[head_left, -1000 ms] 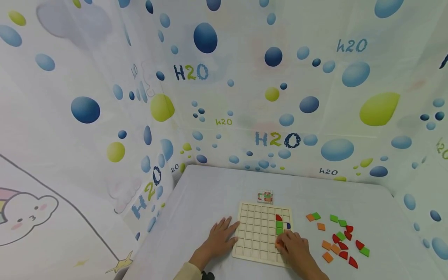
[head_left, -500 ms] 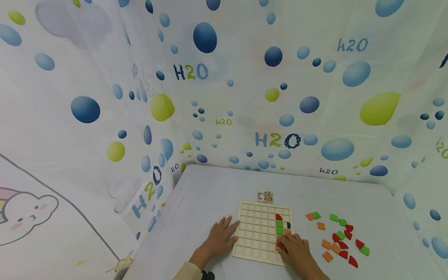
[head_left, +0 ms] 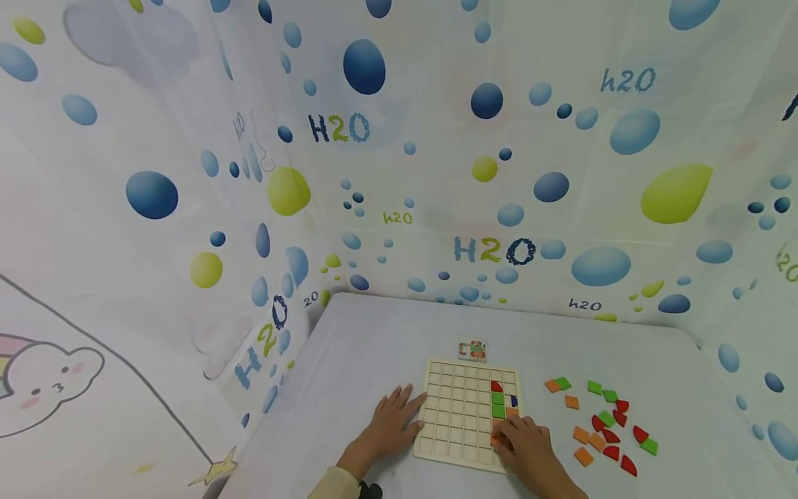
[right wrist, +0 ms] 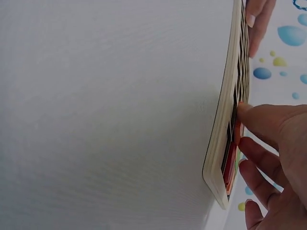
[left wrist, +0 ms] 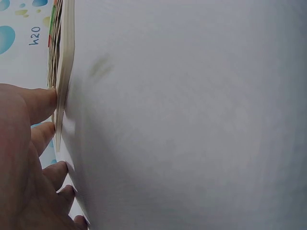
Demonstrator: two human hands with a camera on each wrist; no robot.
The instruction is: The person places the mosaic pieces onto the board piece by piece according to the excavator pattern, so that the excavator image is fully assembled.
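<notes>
The wooden grid board [head_left: 458, 409] lies flat on the white-covered table. My left hand [head_left: 393, 424] rests at its left edge; in the left wrist view, the thumb [left wrist: 41, 103] touches the frame and the fingers are spread. Over the board's lower right cells, my right hand [head_left: 528, 443] pinches an orange square tile [head_left: 494, 439] between thumb and fingertips. That tile [right wrist: 237, 129] sits at the grid in the right wrist view. In the cells above are a red quarter-round tile [head_left: 497, 387], green square tiles [head_left: 497, 400] and a blue-and-white tile [head_left: 514, 401]. My right hand hides some cells.
A small patterned card [head_left: 472, 350] lies just behind the board. Loose orange, green and red tiles [head_left: 611, 437] are scattered to the right. A printed curtain [head_left: 430, 180] stands behind and beside the table.
My right hand has shifted slightly right and its fingers have drawn back, uncovering orange tiles in the right columns. Over the last half second it is nearly still. The left hand stays put.
</notes>
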